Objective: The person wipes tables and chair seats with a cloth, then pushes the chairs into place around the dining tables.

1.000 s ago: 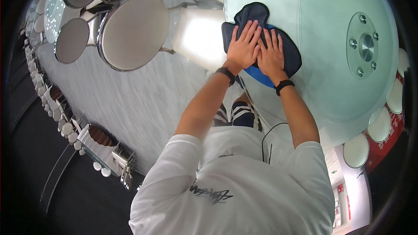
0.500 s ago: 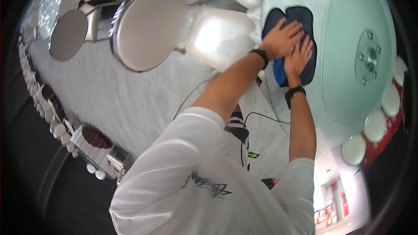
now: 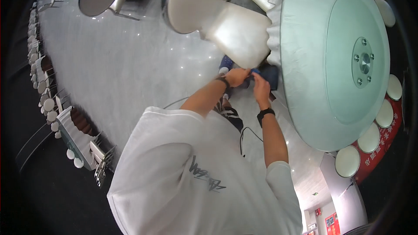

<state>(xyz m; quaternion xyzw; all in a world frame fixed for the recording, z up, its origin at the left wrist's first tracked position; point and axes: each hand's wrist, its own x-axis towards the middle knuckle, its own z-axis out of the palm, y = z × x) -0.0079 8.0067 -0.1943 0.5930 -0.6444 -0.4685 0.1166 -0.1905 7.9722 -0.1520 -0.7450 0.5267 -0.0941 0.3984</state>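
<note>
One white shirt [image 3: 165,182] fills the foreground; one thin black cable [image 3: 249,129] runs beside it. Two forearms reach forward, one dark wristband on each: left [image 3: 224,81], right [image 3: 265,114].

Left hand [image 3: 237,77] and right hand [image 3: 262,90] sit close together on one dark blue cloth [image 3: 271,78]. Fingers of both hands look pinched on its bright blue part; exact fingertip placement is partly hidden. The cloth is off the desk [image 3: 305,104], between its left rim and the legs; cannot tell whether it touches the rim.

Handling note (judgement): keep both pinches firm and level, work the fabric in small moves, hold loose folds away from the chair and rim.

Beyond the hands: one dotted blue shoe [image 3: 226,62] in view, one cream chair [image 3: 239,35] just ahead. On the desk: one glass turntable [image 3: 342,91], one round metal hub [image 3: 365,62], five bolts [image 3: 369,79] around it.

Far side, lower right: four pale round chair backs [image 3: 369,138] beside one red banner [image 3: 379,148]. Far-left chairs: too small to count.
</note>
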